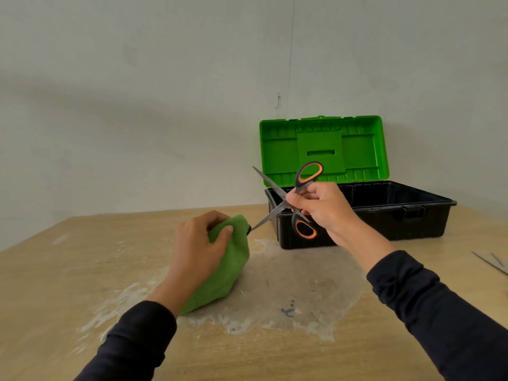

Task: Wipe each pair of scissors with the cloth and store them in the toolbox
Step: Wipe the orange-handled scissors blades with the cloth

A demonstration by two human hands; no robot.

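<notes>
My right hand point(328, 209) grips a pair of scissors point(303, 178) with black and orange handles, its blades spread apart in an X. The lower blade's tip touches the green cloth point(228, 270), which my left hand point(196, 250) holds bunched above the table. Behind the scissors stands the toolbox point(384, 224), a black tub with its green lid point(324, 149) swung up against the wall. I cannot see into the tub from here.
The wooden table point(82, 270) carries a pale, whitish smear in front of the toolbox. Metal blade tips of other scissors point(492, 262) poke in at the right edge. A plain wall rises close behind the table.
</notes>
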